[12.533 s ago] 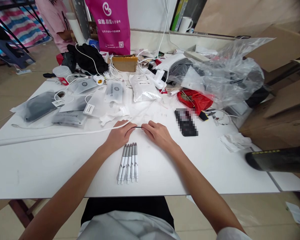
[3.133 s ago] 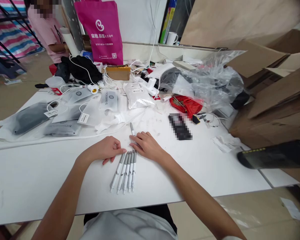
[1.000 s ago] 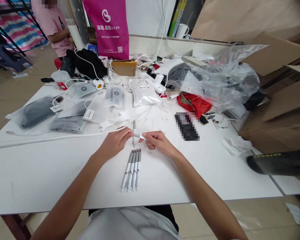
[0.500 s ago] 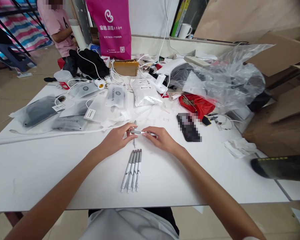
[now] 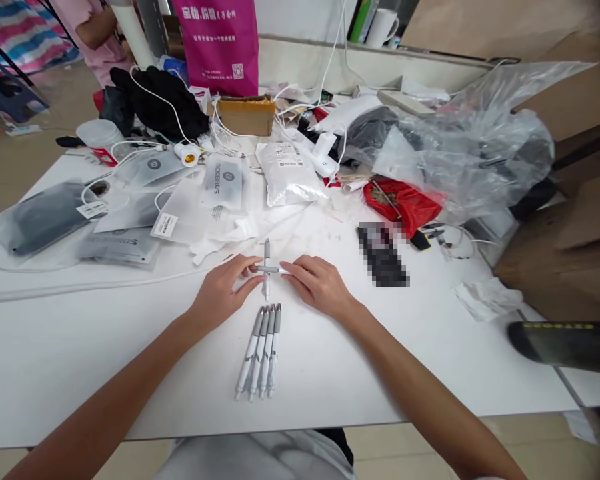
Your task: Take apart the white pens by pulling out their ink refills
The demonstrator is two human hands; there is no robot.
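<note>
- Grey-and-white plastic, the pen (image 5: 269, 269) is held crosswise between both hands, just above the worktop (image 5: 80, 347).
- The left hand (image 5: 223, 291) pinches its grey end; the right hand (image 5: 318, 285) pinches the other end with its fingertips.
- It looks light, stiff and smooth, likely slippery; the ends give the surest hold.
- Another pen (image 5: 267, 267) lies beneath it, and four pens (image 5: 260, 351) lie side by side nearer the person.
- White, smooth worktop; plastic bags (image 5: 475, 143), cables and cardboard crowd the far half.
</note>
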